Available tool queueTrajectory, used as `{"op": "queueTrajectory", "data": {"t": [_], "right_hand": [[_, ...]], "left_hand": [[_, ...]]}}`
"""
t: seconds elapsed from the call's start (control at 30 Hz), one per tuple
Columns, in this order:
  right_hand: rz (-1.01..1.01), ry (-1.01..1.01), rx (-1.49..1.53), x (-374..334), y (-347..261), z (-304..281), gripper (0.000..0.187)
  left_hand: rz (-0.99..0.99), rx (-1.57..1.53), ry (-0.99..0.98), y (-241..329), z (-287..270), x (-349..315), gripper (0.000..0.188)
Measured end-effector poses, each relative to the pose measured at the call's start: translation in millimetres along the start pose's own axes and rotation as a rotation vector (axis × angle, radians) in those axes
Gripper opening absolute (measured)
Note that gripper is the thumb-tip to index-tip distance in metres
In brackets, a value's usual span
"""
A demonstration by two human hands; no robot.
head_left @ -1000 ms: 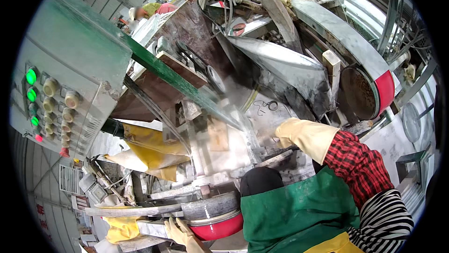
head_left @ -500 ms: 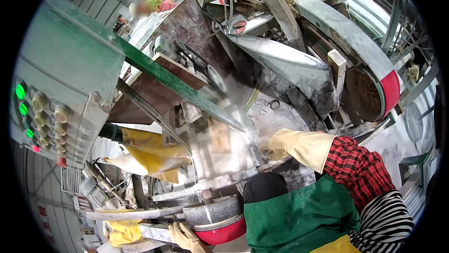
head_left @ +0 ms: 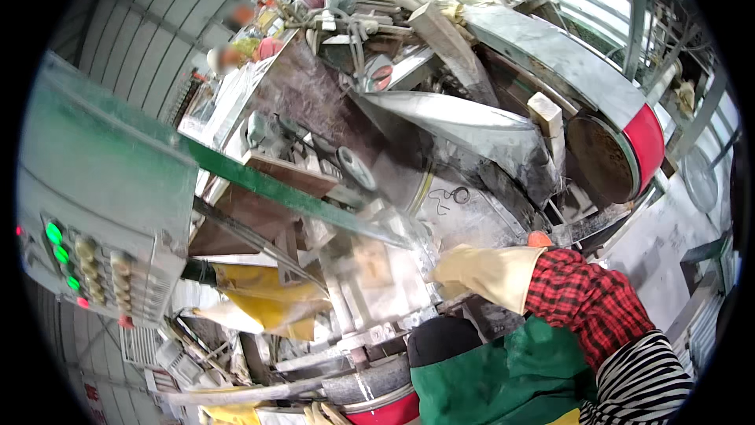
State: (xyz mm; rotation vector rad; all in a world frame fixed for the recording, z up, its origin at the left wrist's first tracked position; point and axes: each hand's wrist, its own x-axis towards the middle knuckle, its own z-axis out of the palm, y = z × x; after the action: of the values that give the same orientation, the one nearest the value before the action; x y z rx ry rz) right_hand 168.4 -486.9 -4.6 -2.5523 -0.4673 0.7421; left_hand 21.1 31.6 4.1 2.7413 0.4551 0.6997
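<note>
A cream rubber glove covers my right hand (head_left: 486, 274), which reaches leftward to the metal end of the green bar (head_left: 291, 193). Its fingers are blurred and hidden there, so what they hold does not show. At the lower edge, my left hand (head_left: 327, 415), gloved alike, shows only a few fingers. They are stretched out and apart, beside the red-rimmed wheel (head_left: 393, 412). Between the hands lies a dusty, pale machine bed (head_left: 370, 260), partly smeared by motion. I wear a green apron (head_left: 495, 366).
A control box (head_left: 110, 189) with lit buttons stands at the left. Yellow sheeting (head_left: 271, 291) hangs below the bar. Ahead are a curved metal guard (head_left: 472, 114), a wooden post (head_left: 546, 122) and a large red-edged drum (head_left: 605, 158). Distant people are blurred at the upper left.
The view has tilted, so the control box and the wheel sit lower. My right hand appears slightly lower and further left; less of my left hand shows. An orange-red object now appears behind my right wrist.
</note>
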Motion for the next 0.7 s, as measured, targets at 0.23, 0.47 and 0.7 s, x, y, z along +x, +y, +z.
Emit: {"op": "queueTrajectory", "data": {"t": [0.23, 0.47, 0.7], "right_hand": [[0.056, -0.156, -0.08, 8, 15, 11, 0.029], [-0.139, -0.136, 0.045, 2, 22, -8, 0.034], [-0.341, -0.014, 0.136, -25, 7, -26, 0.041]], "left_hand": [[0.203, 0.274, -0.073, -14, -4, 6, 0.049], [0.31, 0.551, -0.134, 12, -13, -18, 0.063], [0.15, 0.326, -0.133, 31, -5, -9, 0.05]]}}
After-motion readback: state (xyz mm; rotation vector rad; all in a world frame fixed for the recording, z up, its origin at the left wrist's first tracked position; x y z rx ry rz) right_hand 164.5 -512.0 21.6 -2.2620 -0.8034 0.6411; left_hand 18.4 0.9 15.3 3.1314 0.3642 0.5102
